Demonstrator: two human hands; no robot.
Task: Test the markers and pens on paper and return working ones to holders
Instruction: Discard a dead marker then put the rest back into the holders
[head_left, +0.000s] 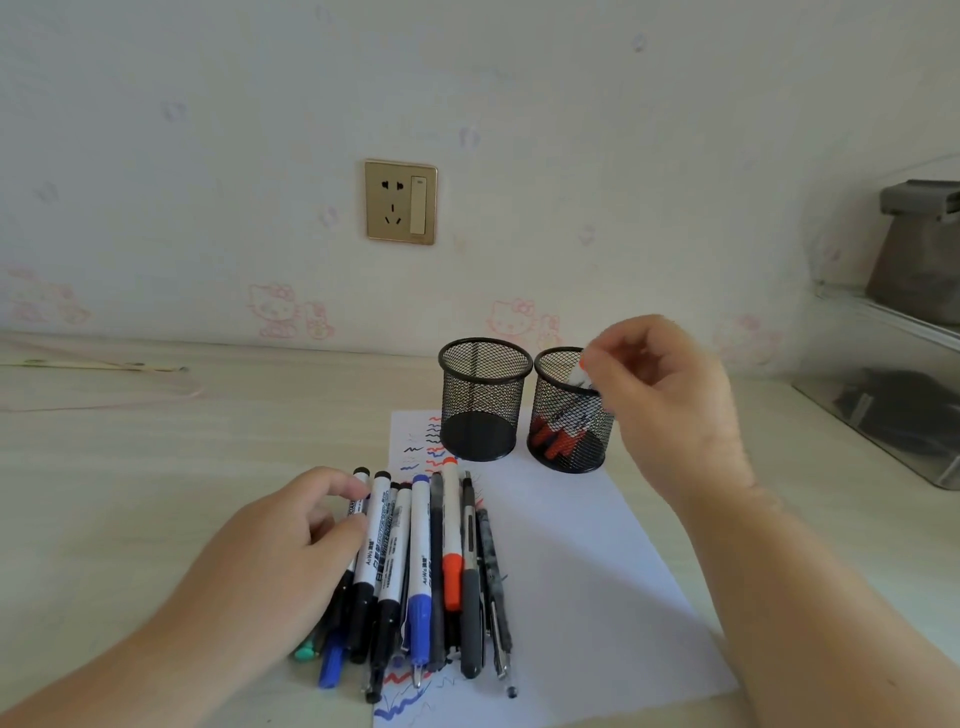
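Note:
Two black mesh holders stand on a white paper sheet (571, 561) marked with red, blue and black squiggles. The left holder (483, 400) looks empty. The right holder (563, 415) has red-capped markers inside. My right hand (665, 395) is above the right holder, pinching a white marker with an orange end (582, 371) that tilts down into it. A pile of markers and pens (431, 561) lies on the paper near me. My left hand (291, 540) rests on the pile's left side, fingers touching a black-capped marker (371, 545).
A wall socket (400, 201) sits on the wall behind. A clear plastic box (883, 395) with dark items stands at the right edge of the desk. A thin stick (104, 366) lies far left near the wall.

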